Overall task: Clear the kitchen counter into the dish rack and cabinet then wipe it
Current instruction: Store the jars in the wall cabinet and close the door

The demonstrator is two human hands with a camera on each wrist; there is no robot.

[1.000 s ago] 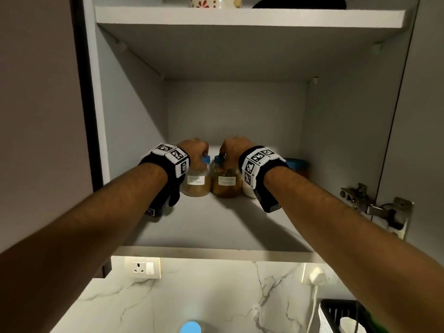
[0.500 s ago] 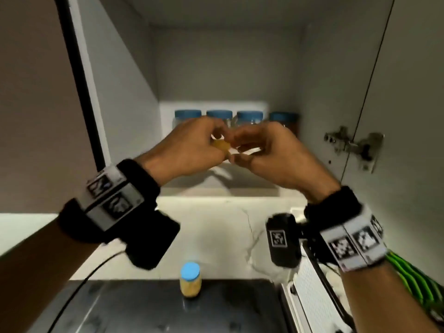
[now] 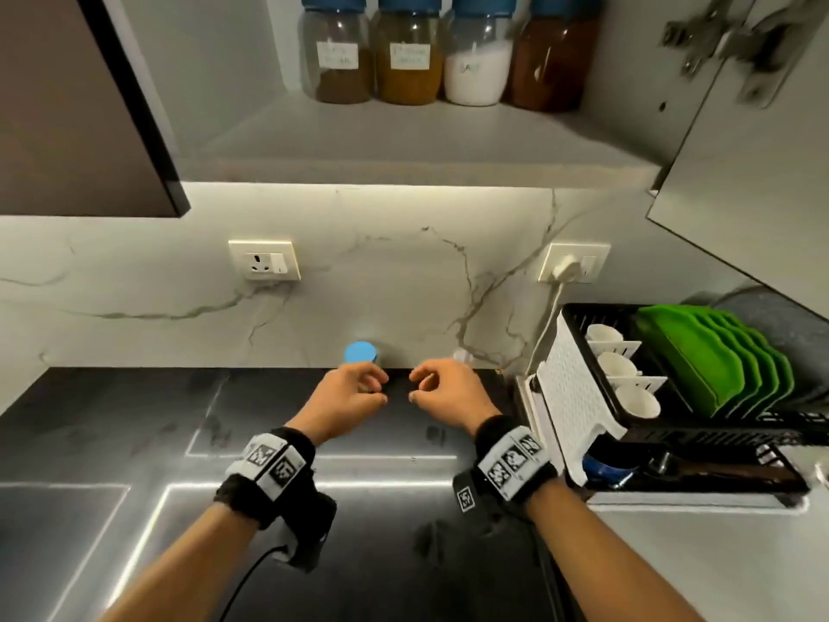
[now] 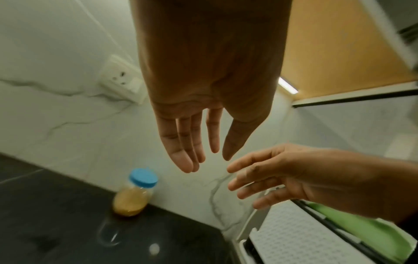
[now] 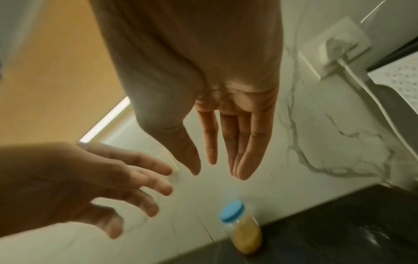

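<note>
Both hands hover side by side above the dark counter (image 3: 112, 433), near its back edge, and neither holds anything. The left hand (image 3: 345, 397) has its fingers (image 4: 181, 142) extended and close together, with the thumb slightly apart, as the left wrist view shows. The right hand (image 3: 446, 392) has its fingers (image 5: 244, 142) likewise extended and relaxed. The two hands are near each other but not touching.

One small jar (image 4: 133, 194) with a blue lid and yellowish contents stands upright on the counter against the marble wall (image 3: 134, 280), just beyond the left hand and untouched.

In the open cabinet (image 3: 403, 136) above, four blue-lidded jars (image 3: 406, 51) stand in a row at the back of the shelf.

The dish rack (image 3: 578, 388) sits on the counter to the right, holding white cups (image 3: 637, 401) and green plates (image 3: 704, 356) set upright. A white plug (image 3: 563, 267) sits in the wall socket above the rack.
</note>
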